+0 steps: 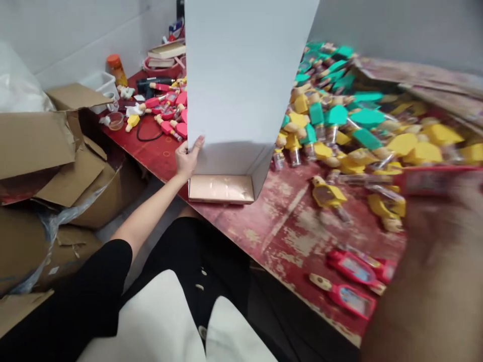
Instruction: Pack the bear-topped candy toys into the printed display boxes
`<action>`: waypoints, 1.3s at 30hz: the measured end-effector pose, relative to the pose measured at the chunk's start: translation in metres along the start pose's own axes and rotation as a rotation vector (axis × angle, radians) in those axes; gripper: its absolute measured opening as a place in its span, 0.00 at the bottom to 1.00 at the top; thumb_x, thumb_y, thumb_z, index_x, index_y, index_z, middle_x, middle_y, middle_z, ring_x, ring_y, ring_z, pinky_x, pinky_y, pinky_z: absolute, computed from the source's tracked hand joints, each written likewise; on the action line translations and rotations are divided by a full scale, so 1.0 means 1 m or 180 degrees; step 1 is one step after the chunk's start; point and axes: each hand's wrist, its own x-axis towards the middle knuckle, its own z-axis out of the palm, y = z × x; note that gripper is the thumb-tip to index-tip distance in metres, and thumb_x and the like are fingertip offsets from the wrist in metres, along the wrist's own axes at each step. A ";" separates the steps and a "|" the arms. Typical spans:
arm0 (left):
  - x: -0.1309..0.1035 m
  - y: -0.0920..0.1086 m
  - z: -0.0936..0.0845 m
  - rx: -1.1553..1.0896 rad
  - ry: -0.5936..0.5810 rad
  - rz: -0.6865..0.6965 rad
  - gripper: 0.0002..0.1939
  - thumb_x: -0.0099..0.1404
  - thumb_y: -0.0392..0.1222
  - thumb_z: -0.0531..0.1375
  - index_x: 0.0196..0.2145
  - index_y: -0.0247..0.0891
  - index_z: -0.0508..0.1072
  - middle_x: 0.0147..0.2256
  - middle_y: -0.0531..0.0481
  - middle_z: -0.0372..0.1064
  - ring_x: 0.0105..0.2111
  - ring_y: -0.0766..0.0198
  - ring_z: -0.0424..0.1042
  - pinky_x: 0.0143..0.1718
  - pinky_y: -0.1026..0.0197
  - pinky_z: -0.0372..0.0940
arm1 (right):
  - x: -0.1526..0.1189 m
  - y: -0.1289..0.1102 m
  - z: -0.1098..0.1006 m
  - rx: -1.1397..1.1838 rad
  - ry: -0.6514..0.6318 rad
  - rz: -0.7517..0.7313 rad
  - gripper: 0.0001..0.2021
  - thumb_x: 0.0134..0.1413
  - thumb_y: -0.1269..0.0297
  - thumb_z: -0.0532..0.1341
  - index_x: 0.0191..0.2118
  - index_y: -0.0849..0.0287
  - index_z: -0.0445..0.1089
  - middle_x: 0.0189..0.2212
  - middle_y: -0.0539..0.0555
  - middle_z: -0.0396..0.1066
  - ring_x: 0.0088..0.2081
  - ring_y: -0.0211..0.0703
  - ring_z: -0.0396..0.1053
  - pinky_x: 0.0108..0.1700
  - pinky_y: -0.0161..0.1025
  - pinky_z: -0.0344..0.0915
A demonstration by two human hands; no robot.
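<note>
One white box (241,100) | tall, open, upright | left hand (187,158) fingers pinch its edge | right hand's fingers unreadable

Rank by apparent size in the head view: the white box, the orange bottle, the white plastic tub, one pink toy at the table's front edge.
1. white box
2. white plastic tub
3. pink toy, though it is nearer the camera, so unsure against the tub
4. orange bottle

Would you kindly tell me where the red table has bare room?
The red table is bare between the white box, held by the left hand, the yellow toy and the red toys. The teal and yellow pile is crowded.
</note>
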 end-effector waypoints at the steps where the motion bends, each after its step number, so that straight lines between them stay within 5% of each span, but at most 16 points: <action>1: -0.001 -0.002 0.002 -0.0022 -0.0061 -0.0009 0.16 0.66 0.50 0.68 0.27 0.36 0.75 0.24 0.53 0.68 0.25 0.68 0.65 0.33 0.63 0.63 | -0.013 -0.015 0.004 0.0348 0.0229 0.0141 0.21 0.69 0.46 0.55 0.62 0.43 0.68 0.64 0.61 0.64 0.62 0.60 0.67 0.58 0.68 0.63; 3: -0.005 -0.004 0.006 -0.0138 -0.0331 -0.0022 0.14 0.66 0.51 0.68 0.32 0.36 0.78 0.29 0.50 0.74 0.30 0.65 0.70 0.38 0.61 0.67 | -0.036 -0.048 0.032 0.0920 0.0433 0.0499 0.18 0.63 0.56 0.65 0.57 0.43 0.71 0.58 0.58 0.70 0.58 0.54 0.71 0.60 0.61 0.66; 6: -0.010 -0.007 0.010 -0.0356 -0.0860 -0.0019 0.15 0.67 0.51 0.67 0.39 0.35 0.80 0.39 0.45 0.79 0.41 0.60 0.76 0.49 0.56 0.70 | -0.058 -0.086 0.112 0.1124 0.0109 0.0778 0.18 0.53 0.59 0.72 0.49 0.57 0.73 0.46 0.60 0.74 0.46 0.49 0.76 0.53 0.54 0.74; 9: -0.015 -0.012 0.015 -0.0472 -0.0936 0.0021 0.16 0.67 0.51 0.66 0.43 0.35 0.79 0.44 0.43 0.79 0.47 0.56 0.77 0.56 0.51 0.68 | -0.070 -0.092 0.185 0.1215 -0.0204 0.0966 0.21 0.49 0.54 0.72 0.44 0.60 0.70 0.40 0.58 0.74 0.41 0.45 0.75 0.48 0.48 0.75; 12: -0.020 -0.015 0.017 -0.0527 -0.0920 0.0026 0.19 0.68 0.53 0.65 0.45 0.34 0.78 0.47 0.41 0.79 0.49 0.55 0.77 0.57 0.50 0.69 | -0.072 -0.078 0.217 0.1209 -0.0233 0.1114 0.22 0.48 0.52 0.70 0.44 0.58 0.66 0.38 0.54 0.72 0.39 0.43 0.74 0.46 0.45 0.75; 21: -0.024 -0.018 0.016 -0.0463 -0.1088 0.0074 0.29 0.63 0.67 0.63 0.43 0.35 0.78 0.44 0.43 0.79 0.47 0.56 0.78 0.53 0.52 0.71 | -0.036 -0.057 0.201 -0.0093 -0.1545 0.0532 0.16 0.51 0.52 0.66 0.39 0.59 0.70 0.31 0.54 0.72 0.32 0.42 0.69 0.40 0.42 0.71; 26: -0.020 -0.019 0.019 -0.0400 -0.1013 -0.0026 0.32 0.62 0.69 0.62 0.45 0.36 0.77 0.48 0.41 0.78 0.50 0.56 0.77 0.56 0.54 0.70 | -0.029 -0.068 0.203 -0.0428 -0.1876 0.0324 0.12 0.56 0.55 0.61 0.41 0.57 0.68 0.35 0.58 0.73 0.36 0.48 0.70 0.42 0.45 0.70; 31: -0.022 -0.008 0.019 -0.0041 -0.1079 0.0093 0.33 0.64 0.71 0.60 0.45 0.35 0.77 0.45 0.39 0.79 0.44 0.57 0.79 0.48 0.56 0.72 | -0.021 -0.084 0.199 -0.0620 -0.2488 0.0201 0.08 0.60 0.59 0.58 0.43 0.55 0.66 0.40 0.57 0.72 0.41 0.50 0.72 0.43 0.43 0.68; 37: -0.016 -0.005 0.021 0.0147 -0.0819 0.0218 0.31 0.62 0.70 0.62 0.39 0.36 0.77 0.37 0.43 0.80 0.35 0.61 0.78 0.40 0.60 0.70 | -0.030 -0.099 0.210 -0.0785 -0.2649 0.0417 0.10 0.59 0.61 0.58 0.45 0.58 0.64 0.42 0.60 0.71 0.44 0.52 0.70 0.46 0.46 0.69; 39: -0.011 -0.002 0.019 0.0135 -0.0735 0.0271 0.29 0.61 0.69 0.63 0.39 0.37 0.77 0.37 0.44 0.80 0.35 0.62 0.78 0.40 0.61 0.70 | -0.031 -0.098 0.201 -0.0775 -0.2366 0.0259 0.13 0.61 0.60 0.57 0.48 0.59 0.65 0.46 0.63 0.70 0.49 0.54 0.69 0.49 0.49 0.69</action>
